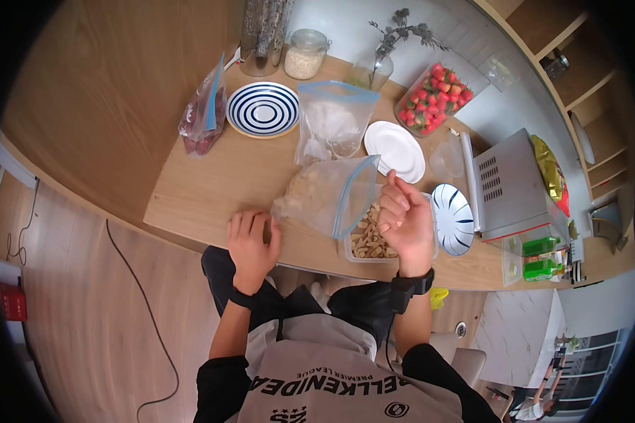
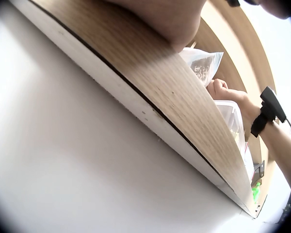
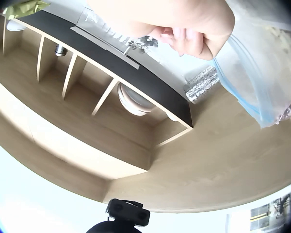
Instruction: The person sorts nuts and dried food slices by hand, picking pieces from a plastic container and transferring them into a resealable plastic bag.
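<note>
A clear zip bag (image 1: 317, 194) with a blue seal lies on the table, its sealing end toward the right and pale contents inside. My left hand (image 1: 252, 243) rests at the table's front edge, thumb beside the bag's lower left corner, fingers relaxed. My right hand (image 1: 408, 222) is raised over a clear plastic box (image 1: 430, 247) of small tan dry pieces (image 1: 370, 240). Its fingers curl toward the palm, and nothing shows between them. In the right wrist view the blue seal (image 3: 247, 94) of the bag runs close beside that hand (image 3: 184, 29).
Behind lie another zip bag (image 1: 339, 116), a blue-ringed plate (image 1: 263, 109), a white plate (image 1: 396, 150) and a box of strawberries (image 1: 434, 99). A bag of dark red food (image 1: 203, 120) stands left. A striped dish (image 1: 453, 218) and a metallic appliance (image 1: 515, 183) are right.
</note>
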A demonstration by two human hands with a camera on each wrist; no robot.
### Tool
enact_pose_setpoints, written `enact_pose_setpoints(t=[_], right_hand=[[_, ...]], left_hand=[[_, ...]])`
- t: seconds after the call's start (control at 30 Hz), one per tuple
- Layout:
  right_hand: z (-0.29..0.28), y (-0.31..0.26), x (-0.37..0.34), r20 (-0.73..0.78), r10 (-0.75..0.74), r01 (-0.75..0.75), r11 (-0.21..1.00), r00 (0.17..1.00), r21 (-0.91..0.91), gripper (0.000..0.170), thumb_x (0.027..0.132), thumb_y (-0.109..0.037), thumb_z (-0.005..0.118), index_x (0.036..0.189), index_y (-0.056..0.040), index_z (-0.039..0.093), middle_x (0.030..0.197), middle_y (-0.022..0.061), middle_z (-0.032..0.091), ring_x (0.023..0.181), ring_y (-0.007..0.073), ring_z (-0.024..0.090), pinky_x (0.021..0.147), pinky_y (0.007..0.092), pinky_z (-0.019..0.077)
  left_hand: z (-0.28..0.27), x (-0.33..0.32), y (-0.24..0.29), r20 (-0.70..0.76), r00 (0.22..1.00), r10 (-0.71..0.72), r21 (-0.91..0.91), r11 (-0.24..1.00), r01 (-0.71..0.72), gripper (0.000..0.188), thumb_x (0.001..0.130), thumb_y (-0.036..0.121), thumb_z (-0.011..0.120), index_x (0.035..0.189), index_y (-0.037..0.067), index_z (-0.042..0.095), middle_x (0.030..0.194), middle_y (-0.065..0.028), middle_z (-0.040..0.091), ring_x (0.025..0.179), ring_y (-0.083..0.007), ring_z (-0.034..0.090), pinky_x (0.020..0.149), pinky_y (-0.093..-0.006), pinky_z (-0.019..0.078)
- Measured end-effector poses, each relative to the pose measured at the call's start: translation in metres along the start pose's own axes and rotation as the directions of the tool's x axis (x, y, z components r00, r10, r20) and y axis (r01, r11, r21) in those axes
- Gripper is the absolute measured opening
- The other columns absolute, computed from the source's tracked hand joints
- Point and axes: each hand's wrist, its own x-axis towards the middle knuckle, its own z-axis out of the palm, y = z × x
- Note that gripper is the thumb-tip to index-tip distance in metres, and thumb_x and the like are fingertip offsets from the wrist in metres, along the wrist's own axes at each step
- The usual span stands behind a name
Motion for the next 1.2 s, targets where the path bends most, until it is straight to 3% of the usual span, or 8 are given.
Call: enact_pose_setpoints(t=[0.17,0.27,0.47,0.77,0.9,0.97,1.1,1.2], right_hand=[[-0.034,-0.016,-0.014,-0.346,-0.322,0.333,0.943,0.882,-0.029,0.026,0.103,-0.009,0.052,0.123,0.0038,0.062,0.095,0.0076,0.057,0.083,0.0167,0.053,0.071,0.0269,0.0437],[-0.037,-0.020,-0.021,-0.499,-0.267,0.287,0.957,0.824,-0.039,0.031,0.103,-0.003,0.048,0.130,0.0075,0.057,0.122,0.0200,0.058,0.107,0.0265,0.059,0.088,0.0341,0.0511],[-0.053,-0.026,-0.024,-0.358,-0.231,0.291,0.949,0.905,0.124,0.040,0.105,0.009,0.040,0.144,0.0128,0.042,0.145,0.0302,0.048,0.135,0.0387,0.053,0.113,0.0434,0.0532],[-0.057,-0.027,-0.028,-0.210,-0.216,0.281,0.890,0.954,0.359,0.042,0.109,0.005,0.037,0.150,0.0166,0.034,0.153,0.0328,0.046,0.142,0.0378,0.053,0.112,0.0366,0.0579],[-0.053,-0.027,-0.033,-0.276,-0.256,0.325,0.914,0.926,0.244,0.040,0.111,0.001,0.039,0.149,0.0136,0.038,0.145,0.0260,0.058,0.124,0.0304,0.064,0.093,0.0295,0.0636],[-0.059,-0.026,-0.037,-0.178,-0.298,0.318,0.943,0.938,0.096,0.029,0.112,-0.009,0.044,0.134,0.0076,0.053,0.108,0.0107,0.069,0.085,0.0150,0.062,0.062,0.0232,0.0511],[-0.030,-0.018,-0.049,-0.030,-0.415,0.404,0.898,0.909,-0.174,0.018,0.111,-0.016,0.049,0.109,-0.0016,0.061,0.074,-0.0014,0.047,0.062,0.0097,0.038,0.052,0.0244,0.0308],[0.017,0.001,-0.060,0.010,-0.865,0.753,0.431,0.502,-0.497,0.028,0.113,-0.028,0.047,0.090,-0.0125,0.050,0.070,-0.0056,0.037,0.059,0.0066,0.029,0.053,0.0250,0.0245]], left_hand=[[0.001,-0.001,0.000,0.014,1.000,0.003,-0.006,1.000,-0.003,0.009,0.086,0.008,0.071,0.093,0.003,0.069,0.100,-0.0113,0.069,0.093,-0.0349,0.062,0.083,-0.0454,0.0473],[0.002,0.000,0.000,0.011,1.000,0.004,-0.007,1.000,-0.004,0.008,0.087,0.008,0.071,0.093,0.002,0.069,0.100,-0.0117,0.069,0.094,-0.0354,0.062,0.083,-0.0453,0.0476],[0.003,0.000,0.000,-0.011,1.000,0.024,0.019,1.000,-0.024,0.009,0.087,0.010,0.072,0.092,0.004,0.068,0.098,-0.0089,0.068,0.092,-0.0318,0.062,0.080,-0.0429,0.0467],[0.003,0.000,0.000,0.000,1.000,0.014,0.028,0.999,-0.014,0.009,0.087,0.011,0.072,0.092,0.004,0.069,0.099,-0.0088,0.068,0.093,-0.0316,0.062,0.081,-0.0428,0.0468],[0.003,0.000,-0.001,-0.001,1.000,0.017,0.027,1.000,-0.017,0.008,0.087,0.011,0.072,0.092,0.004,0.069,0.099,-0.0091,0.068,0.094,-0.0321,0.062,0.081,-0.0431,0.0468],[0.003,0.000,-0.001,0.001,1.000,0.012,0.028,1.000,-0.012,0.008,0.087,0.011,0.072,0.092,0.004,0.069,0.099,-0.0092,0.068,0.094,-0.0322,0.062,0.082,-0.0433,0.0468],[0.003,-0.001,0.000,-0.011,1.000,0.017,0.032,0.999,-0.016,0.009,0.087,0.011,0.072,0.092,0.004,0.069,0.099,-0.0094,0.068,0.094,-0.0323,0.062,0.082,-0.0434,0.0470],[0.004,-0.001,-0.001,-0.012,1.000,0.014,0.030,0.999,-0.014,0.008,0.087,0.011,0.072,0.092,0.004,0.069,0.099,-0.0095,0.068,0.094,-0.0323,0.062,0.083,-0.0434,0.0472]])
